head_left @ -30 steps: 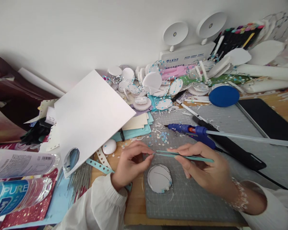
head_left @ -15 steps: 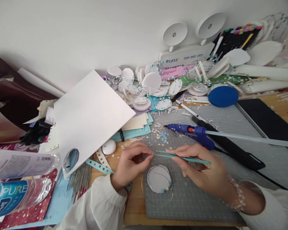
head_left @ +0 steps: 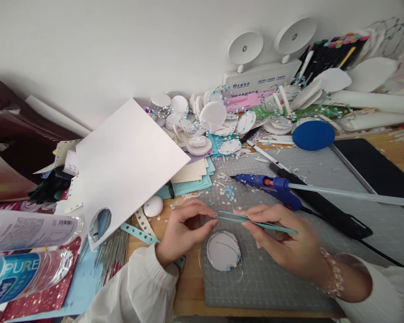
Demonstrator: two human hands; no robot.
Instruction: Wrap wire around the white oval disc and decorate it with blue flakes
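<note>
My right hand (head_left: 286, 244) grips teal tweezers (head_left: 256, 220) whose tips point left. My left hand (head_left: 185, 229) is pinched at those tips, thumb and forefinger closed on something too small to make out. Both hands hover over a grey cutting mat (head_left: 276, 278). Just below them lies a white disc (head_left: 223, 251) ringed with thin wire and a few blue flecks. A blue glue gun (head_left: 269, 185) rests on the mat just beyond my right hand.
A large white card sheet (head_left: 128, 161) with a round hole leans at left. Several white discs (head_left: 208, 119) pile up at the back. A blue round lid (head_left: 313, 134), a black tablet (head_left: 373, 168), plastic bottles (head_left: 20, 264) and star-punched ribbon (head_left: 139, 226) surround the mat.
Almost nothing moved. My right hand has shifted slightly with the tweezers; my left hand's pinch stays at the tips.
</note>
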